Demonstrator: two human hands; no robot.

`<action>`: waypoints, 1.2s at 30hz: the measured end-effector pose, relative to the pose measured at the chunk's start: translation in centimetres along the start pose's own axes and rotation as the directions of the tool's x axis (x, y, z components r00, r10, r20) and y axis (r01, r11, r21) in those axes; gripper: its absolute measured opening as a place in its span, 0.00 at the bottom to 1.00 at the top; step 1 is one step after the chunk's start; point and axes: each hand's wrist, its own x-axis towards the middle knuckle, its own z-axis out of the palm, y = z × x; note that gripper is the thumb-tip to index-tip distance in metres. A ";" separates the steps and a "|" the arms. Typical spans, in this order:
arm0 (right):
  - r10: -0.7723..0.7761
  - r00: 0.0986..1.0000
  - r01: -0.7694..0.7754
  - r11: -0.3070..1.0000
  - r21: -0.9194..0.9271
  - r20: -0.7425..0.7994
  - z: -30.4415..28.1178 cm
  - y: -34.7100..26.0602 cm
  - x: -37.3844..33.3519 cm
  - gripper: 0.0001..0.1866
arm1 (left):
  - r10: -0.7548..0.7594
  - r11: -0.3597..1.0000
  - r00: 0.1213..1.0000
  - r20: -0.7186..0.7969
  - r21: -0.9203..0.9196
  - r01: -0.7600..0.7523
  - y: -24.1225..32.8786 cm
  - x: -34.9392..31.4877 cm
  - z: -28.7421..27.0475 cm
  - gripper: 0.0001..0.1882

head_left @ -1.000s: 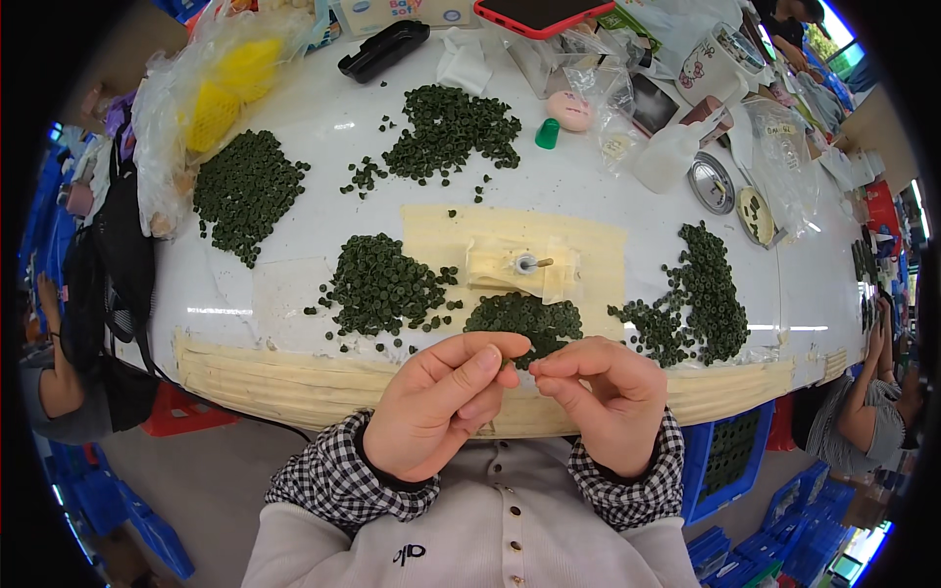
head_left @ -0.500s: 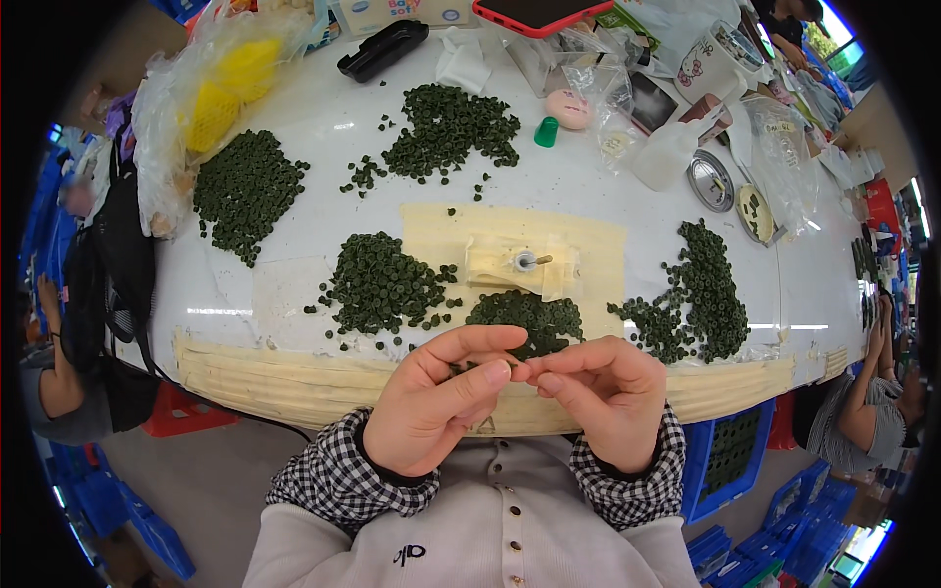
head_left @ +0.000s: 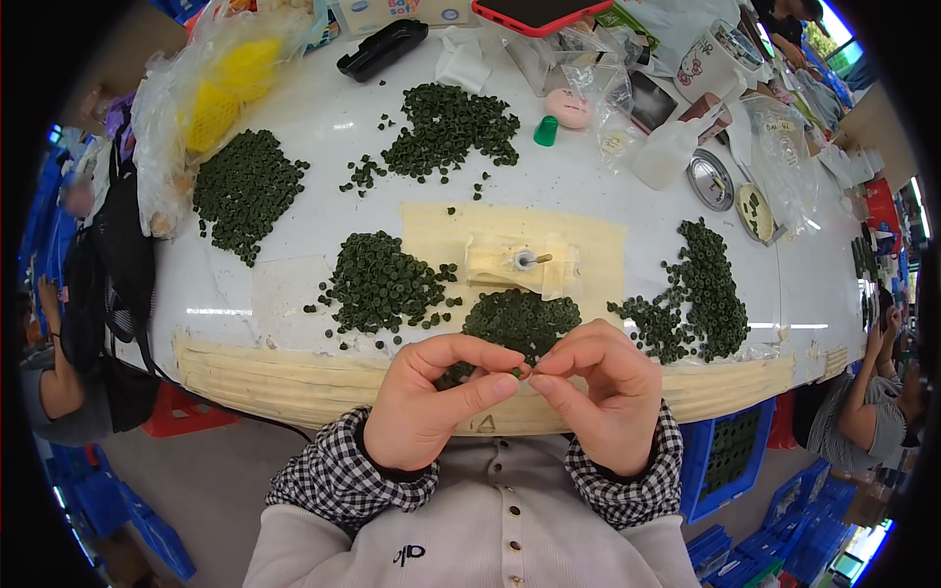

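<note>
My left hand [head_left: 417, 407] and my right hand [head_left: 613, 402] meet over the table's near edge, fingertips almost touching. Between my left thumb and forefinger is a small dark green part [head_left: 518, 372], mostly covered by the fingertips. My right thumb and forefinger pinch together right beside it; whatever they grip is too small to make out. Just beyond the hands lies a heap of small round green parts [head_left: 524, 318]. Behind that heap, a taped-down block [head_left: 490, 263] carries a metal pin [head_left: 534, 260] in a round collar.
More green heaps lie at the left [head_left: 377, 284], right [head_left: 716, 294] and far side [head_left: 451, 127]. Toward the back are a black case [head_left: 382, 49], a green cap [head_left: 546, 131], a white squeeze bottle [head_left: 671, 152] and a round tin [head_left: 710, 179]. A blue crate [head_left: 694, 470] stands below at right.
My right hand's fingers have bent and shifted slightly left and up. The green part now shows at my left fingertips, and my left fingers have closed nearer to the thumb.
</note>
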 end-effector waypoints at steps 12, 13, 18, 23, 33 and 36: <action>-0.138 0.990 0.135 0.968 -0.209 0.001 0.4 0.0 0.0 0.07 | 0.047 0.995 0.999 -0.018 0.094 -0.045 -0.3 0.1 -0.2 0.09; -0.166 0.986 0.161 0.959 -0.235 -0.002 0.5 0.0 0.0 0.07 | 0.044 0.996 0.999 -0.028 0.081 -0.042 -0.3 0.1 -0.2 0.09; -0.290 0.956 0.285 0.894 -0.347 0.037 0.8 -0.4 -0.2 0.10 | 0.004 1.000 0.998 -0.057 -0.007 -0.005 -0.1 0.1 0.0 0.08; -0.218 0.969 0.238 0.951 -0.199 0.118 -0.6 0.0 0.2 0.11 | -0.002 0.991 0.996 0.092 0.137 -0.011 0.3 0.4 -0.7 0.09; -0.271 0.942 0.322 0.897 -0.304 0.200 -0.9 -0.7 0.4 0.11 | -0.039 0.963 0.986 0.163 0.268 -0.007 0.9 0.6 -0.7 0.05; -0.383 0.898 0.439 0.796 -0.416 0.215 -0.9 -0.3 0.3 0.12 | -0.021 0.948 0.987 0.158 0.316 -0.030 0.9 0.6 -0.8 0.06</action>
